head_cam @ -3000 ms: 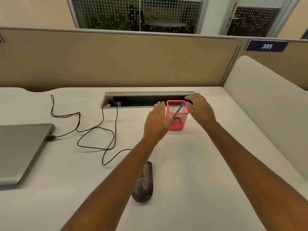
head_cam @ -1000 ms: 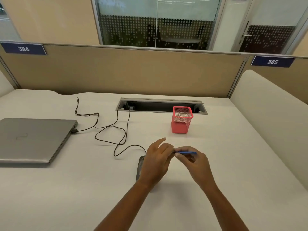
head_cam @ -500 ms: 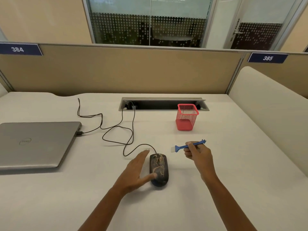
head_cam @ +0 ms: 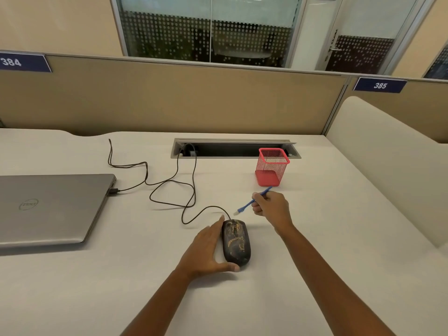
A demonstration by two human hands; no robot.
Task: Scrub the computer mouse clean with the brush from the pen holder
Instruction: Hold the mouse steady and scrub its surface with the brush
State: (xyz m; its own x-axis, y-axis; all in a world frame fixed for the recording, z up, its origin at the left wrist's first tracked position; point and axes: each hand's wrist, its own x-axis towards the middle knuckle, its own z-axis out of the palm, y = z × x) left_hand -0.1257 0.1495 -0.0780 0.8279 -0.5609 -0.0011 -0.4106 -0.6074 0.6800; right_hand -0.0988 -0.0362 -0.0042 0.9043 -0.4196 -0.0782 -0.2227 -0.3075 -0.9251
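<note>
The left hand [head_cam: 206,248] cupped the dirty wired mouse [head_cam: 236,242] on the desk [head_cam: 315,238], fingers spread along its side. The right hand [head_cam: 271,206] gripped the blue brush [head_cam: 247,204], bristles hovering just beyond the mouse.

Red wire-mesh pen holder [head_cam: 272,167], matt brushed-metal laptop [head_cam: 52,209], smooth matt desk [head_cam: 315,238], blue plastic brush [head_cam: 249,202].

the white desk [head_cam: 315,275] carries a dark mouse [head_cam: 236,242] against the left hand [head_cam: 206,251], a red mesh pen holder [head_cam: 271,168] beyond the right hand's [head_cam: 272,206] grip, and (far left) a closed laptop [head_cam: 51,209] with its cable [head_cam: 169,187].
</note>
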